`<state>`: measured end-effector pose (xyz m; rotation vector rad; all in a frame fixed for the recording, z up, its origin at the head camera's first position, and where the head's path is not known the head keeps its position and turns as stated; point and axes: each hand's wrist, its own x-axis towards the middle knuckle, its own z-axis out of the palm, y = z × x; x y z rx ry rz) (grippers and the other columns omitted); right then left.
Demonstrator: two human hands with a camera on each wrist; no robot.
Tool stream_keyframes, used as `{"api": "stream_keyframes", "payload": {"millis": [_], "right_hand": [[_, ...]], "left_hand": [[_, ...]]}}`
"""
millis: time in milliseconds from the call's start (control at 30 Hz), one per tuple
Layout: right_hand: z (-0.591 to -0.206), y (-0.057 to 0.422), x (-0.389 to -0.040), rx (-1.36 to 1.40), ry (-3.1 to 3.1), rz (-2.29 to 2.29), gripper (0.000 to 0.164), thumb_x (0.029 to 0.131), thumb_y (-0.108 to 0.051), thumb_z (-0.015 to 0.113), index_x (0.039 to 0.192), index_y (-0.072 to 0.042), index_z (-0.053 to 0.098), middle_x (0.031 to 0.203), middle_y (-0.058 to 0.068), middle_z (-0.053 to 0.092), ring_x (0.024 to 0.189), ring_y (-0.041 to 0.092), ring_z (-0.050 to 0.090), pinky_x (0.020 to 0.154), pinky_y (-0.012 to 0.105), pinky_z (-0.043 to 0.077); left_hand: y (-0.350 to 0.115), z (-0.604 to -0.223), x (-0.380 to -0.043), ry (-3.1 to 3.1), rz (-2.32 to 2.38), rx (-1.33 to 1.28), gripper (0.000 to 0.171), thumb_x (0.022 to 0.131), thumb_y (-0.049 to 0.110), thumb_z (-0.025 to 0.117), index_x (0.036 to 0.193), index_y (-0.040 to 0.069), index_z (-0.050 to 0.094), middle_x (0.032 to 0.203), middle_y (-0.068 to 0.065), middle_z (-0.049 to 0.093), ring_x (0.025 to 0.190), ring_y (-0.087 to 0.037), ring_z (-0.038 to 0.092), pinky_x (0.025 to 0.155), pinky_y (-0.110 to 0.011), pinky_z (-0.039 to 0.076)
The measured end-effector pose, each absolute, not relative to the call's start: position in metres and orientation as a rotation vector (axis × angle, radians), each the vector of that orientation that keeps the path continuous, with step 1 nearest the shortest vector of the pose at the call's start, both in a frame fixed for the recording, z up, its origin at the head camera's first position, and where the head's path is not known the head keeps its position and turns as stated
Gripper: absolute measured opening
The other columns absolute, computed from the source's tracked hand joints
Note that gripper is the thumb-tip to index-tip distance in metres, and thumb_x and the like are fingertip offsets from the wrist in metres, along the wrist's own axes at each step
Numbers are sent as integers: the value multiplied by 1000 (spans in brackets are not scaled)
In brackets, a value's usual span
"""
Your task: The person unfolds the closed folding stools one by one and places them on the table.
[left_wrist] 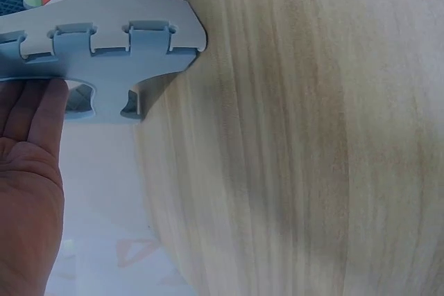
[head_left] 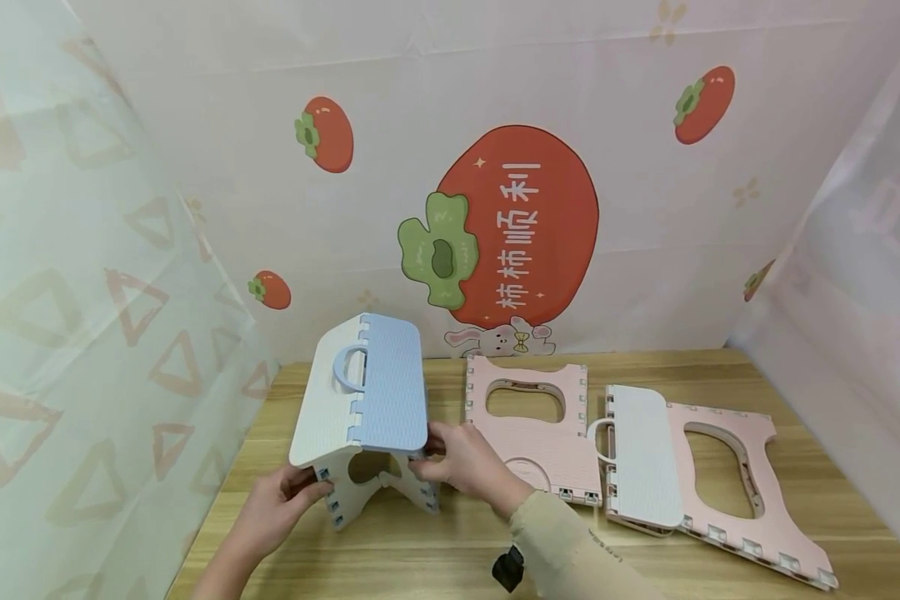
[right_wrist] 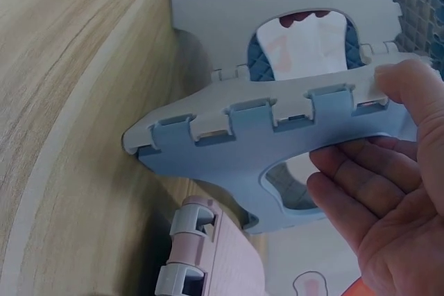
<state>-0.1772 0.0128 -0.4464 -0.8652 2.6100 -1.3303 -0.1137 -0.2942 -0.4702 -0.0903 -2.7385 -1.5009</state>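
A folding stool point(head_left: 390, 383) with a white and blue top and a small blue carry handle point(head_left: 349, 368) stands partly unfolded on the left of the table, its top bent along the middle hinge like a roof. The left hand point(head_left: 273, 512) grips the edge of its left leg panel point(head_left: 332, 492). With thumb on the edge and fingers at the cutout, the right hand point(right_wrist: 388, 192) grips the other leg panel point(right_wrist: 208, 147). Between the panels, the hinged joint point(head_left: 385, 480) shows in the head view. In the left wrist view, the left fingers partly disappear behind the blue panel point(left_wrist: 111, 81).
A pink folding stool point(head_left: 547, 454) lies flat to the right of the right forearm. Beside it lies another, with a white section point(head_left: 648, 458) and a pink leg panel point(head_left: 783, 508). Patterned sheets point(head_left: 645, 208) enclose the wooden table point(head_left: 360, 567).
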Motion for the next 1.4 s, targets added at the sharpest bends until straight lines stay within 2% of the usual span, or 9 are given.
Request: {"api": "stream_keyframes", "payload": {"millis": [267,400,467,600,733,933,1100,1233,1400], "right_hand": [[-443,17,-179,-837,2551,-1320,30,90,-30,79,115,-17,71,114,0,76,107,11,70,93,28,57],[-442,19,-180,-867,2520,-1325,32,91,-31,78,119,-17,71,116,-1,76,109,12,70,95,30,57],[-442,22,-180,-893,2483,-1348,33,93,-30,76,123,-17,70,118,-1,75,111,13,70,96,31,57],[-444,32,-182,-933,2441,-1355,40,99,-30,67,136,-15,66,129,2,71,117,16,68,99,30,55],[-442,45,-183,-895,2472,-1356,52,103,-38,58,148,-13,55,143,4,62,127,21,62,104,37,53],[-430,57,-185,-810,2520,-1405,60,104,-50,55,156,-22,44,155,-1,50,139,26,52,112,50,46],[-416,59,-189,-841,2597,-1401,63,102,-51,57,159,-29,39,159,-5,43,144,23,44,116,53,40],[-405,54,-193,-991,2622,-1378,67,103,-46,59,161,-24,34,162,-4,38,148,21,38,120,49,36],[-395,42,-195,-1150,2629,-1279,73,102,-44,60,162,-15,30,167,-1,29,152,16,30,124,44,30]], "left_hand": [[-295,-463,-115,-2818,-1529,27,49,93,35,76,133,9,66,126,-14,71,111,-25,71,85,-32,61],[-299,-456,-115,-2849,-1588,24,50,93,36,76,134,9,66,130,-15,69,115,-26,69,88,-30,60],[-302,-451,-114,-2852,-1604,-37,48,96,32,73,134,5,65,130,-16,68,114,-22,69,88,-28,59],[-311,-437,-110,-2795,-1567,-157,46,102,22,65,139,-5,58,129,-23,67,106,-4,67,85,-23,58],[-320,-421,-108,-2740,-1457,-203,51,105,21,60,148,-3,49,142,-23,58,113,11,58,87,-15,54],[-330,-396,-104,-2659,-1194,-299,46,107,19,56,152,14,49,149,-6,55,122,18,49,88,-4,48],[-325,-377,-109,-2694,-967,-331,60,102,22,65,156,34,43,153,-2,52,126,18,39,94,2,34],[-314,-368,-120,-2683,-835,-420,77,95,24,75,160,35,35,157,-4,47,134,6,39,97,3,25],[-302,-360,-134,-2671,-812,-555,92,91,25,80,164,31,24,166,-1,33,144,-3,33,104,1,20]]}}
